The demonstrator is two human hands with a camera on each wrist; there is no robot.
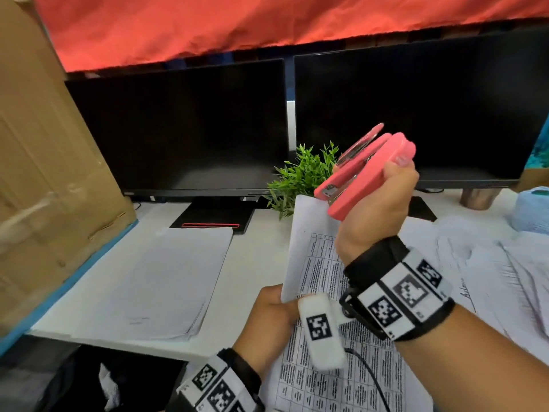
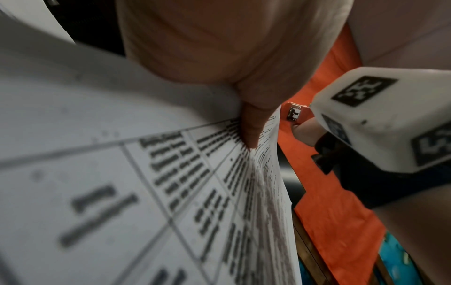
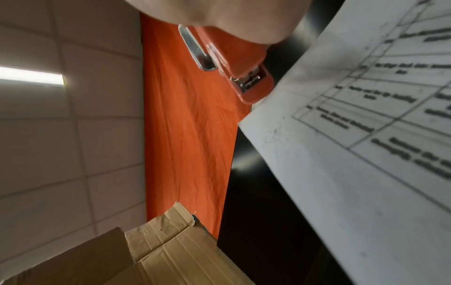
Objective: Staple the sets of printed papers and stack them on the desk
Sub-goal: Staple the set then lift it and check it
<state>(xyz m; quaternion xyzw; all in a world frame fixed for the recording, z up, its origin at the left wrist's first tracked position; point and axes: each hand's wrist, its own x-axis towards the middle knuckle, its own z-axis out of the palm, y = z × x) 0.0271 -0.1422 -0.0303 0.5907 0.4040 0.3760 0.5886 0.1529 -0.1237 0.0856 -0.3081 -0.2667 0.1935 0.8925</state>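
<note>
So, partway thru imo. Right hand [image 1: 377,209] is wrapped around the pink stapler [image 1: 367,173], held up in the air w/ its mouth right at the top corner of a printed set [image 1: 315,263]. Left hand [image 1: 269,316] pinches that set near its lower left edge, keeping it tilted up off the desk [image 1: 252,251]. Can't tell if the staple's in yet, corner is hidden by the stapler nose. Over on the left there's a pile of papers [image 1: 166,281] lying flat, prob the done stack. More loose sheets [image 1: 481,263] on the right, so likely several sets left to staple + stack.
</note>
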